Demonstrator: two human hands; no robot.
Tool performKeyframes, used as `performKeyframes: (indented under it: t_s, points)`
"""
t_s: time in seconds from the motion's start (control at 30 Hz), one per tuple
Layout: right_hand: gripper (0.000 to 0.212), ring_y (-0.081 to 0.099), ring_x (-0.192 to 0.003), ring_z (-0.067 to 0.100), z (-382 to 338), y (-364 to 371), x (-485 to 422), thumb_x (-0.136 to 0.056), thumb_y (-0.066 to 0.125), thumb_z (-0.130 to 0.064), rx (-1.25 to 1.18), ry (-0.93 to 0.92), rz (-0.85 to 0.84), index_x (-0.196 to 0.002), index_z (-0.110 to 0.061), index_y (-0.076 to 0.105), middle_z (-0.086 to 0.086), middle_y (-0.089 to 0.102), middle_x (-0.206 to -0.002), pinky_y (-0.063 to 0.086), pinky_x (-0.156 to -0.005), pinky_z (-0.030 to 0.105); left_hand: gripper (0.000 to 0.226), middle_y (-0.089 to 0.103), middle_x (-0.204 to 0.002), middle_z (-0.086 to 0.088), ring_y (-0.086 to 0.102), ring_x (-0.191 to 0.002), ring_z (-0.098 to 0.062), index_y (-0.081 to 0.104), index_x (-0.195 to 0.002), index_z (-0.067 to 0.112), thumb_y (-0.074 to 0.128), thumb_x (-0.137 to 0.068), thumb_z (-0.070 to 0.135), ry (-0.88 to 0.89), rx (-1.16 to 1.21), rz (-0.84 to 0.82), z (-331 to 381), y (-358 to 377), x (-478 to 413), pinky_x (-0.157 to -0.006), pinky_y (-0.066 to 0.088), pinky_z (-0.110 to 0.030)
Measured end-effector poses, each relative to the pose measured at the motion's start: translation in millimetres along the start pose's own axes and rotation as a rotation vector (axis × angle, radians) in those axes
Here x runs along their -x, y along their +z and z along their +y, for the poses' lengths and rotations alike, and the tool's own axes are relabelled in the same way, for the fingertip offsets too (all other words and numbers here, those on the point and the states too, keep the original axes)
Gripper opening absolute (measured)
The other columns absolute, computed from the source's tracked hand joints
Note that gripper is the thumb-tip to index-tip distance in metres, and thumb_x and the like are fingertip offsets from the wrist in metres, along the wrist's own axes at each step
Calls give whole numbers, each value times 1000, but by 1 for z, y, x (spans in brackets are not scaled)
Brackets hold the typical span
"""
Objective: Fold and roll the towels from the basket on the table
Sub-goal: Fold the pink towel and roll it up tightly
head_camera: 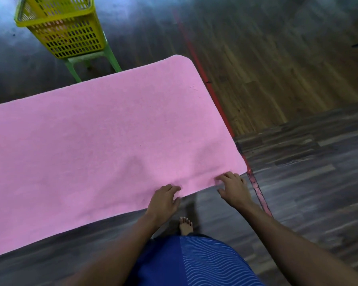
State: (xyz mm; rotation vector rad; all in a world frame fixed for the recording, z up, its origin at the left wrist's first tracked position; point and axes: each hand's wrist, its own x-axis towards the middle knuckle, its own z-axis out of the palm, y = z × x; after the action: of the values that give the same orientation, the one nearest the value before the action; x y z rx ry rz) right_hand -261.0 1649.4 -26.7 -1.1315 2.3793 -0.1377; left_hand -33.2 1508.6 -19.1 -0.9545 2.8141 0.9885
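Sitting at the far left, the yellow basket (58,27) perches on a green stool (91,60) — and across the surface lies the pink towel (103,129), spread flat. The left hand (163,200) pinches its near edge, grip closed on cloth; the right hand (232,187) — same story, pinching by the near right corner.

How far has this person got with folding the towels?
Early on. Done: one pink towel is out of the yellow basket and spread flat. In hand: the left hand and right hand grip its near edge by the right corner. Left: no fold or roll shows yet; something pale shows through the basket's holes, perhaps more towels.
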Motion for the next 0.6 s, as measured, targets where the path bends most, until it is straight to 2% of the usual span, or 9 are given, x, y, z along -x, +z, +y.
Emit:
performKeyframes:
  t_s: [0.1,0.2,0.27,0.37,0.6]
  points:
    - [43,47,-123,20,-17,-1,-3,-86,60,-26,-8,15,-43,-128,-25,56,-2,56,-129,34,-100,39,25,66,-110,-1,59,-99,-21,65,-112,13,55,-90,20,-26,-38,22,-5,-9,5,-85,44,-35]
    - [28,59,-108,24,-50,-1,-10,-86,57,-21,-124,-43,-28,-112,-20,65,3,66,-115,47,-91,40,21,67,-105,-2,60,-95,-22,65,-106,14,51,-91,16,-76,-40,74,-15,-24,13,-82,46,-36]
    - [24,63,-96,21,-79,0,-13,-89,54,-18,-185,-100,-24,-108,-19,68,3,68,-108,51,-84,36,22,67,-105,-1,60,-95,-22,65,-107,15,49,-93,15,-114,-37,119,-27,-36,22,-82,44,-36]
    - [23,61,-87,16,-131,2,-16,-94,51,-19,-222,-174,-59,-110,-20,67,1,67,-103,52,-78,31,23,68,-103,-3,59,-93,-23,66,-108,13,49,-94,16,-175,-43,196,-51,-59,40,-80,43,-35]
    - [23,63,-84,16,-291,34,-2,-91,49,-22,-230,-337,-175,-99,-30,69,-5,70,-93,53,-78,34,23,70,-95,-5,62,-87,-26,69,-104,12,51,-90,13,-420,-1,417,-142,-124,137,-76,48,-38]
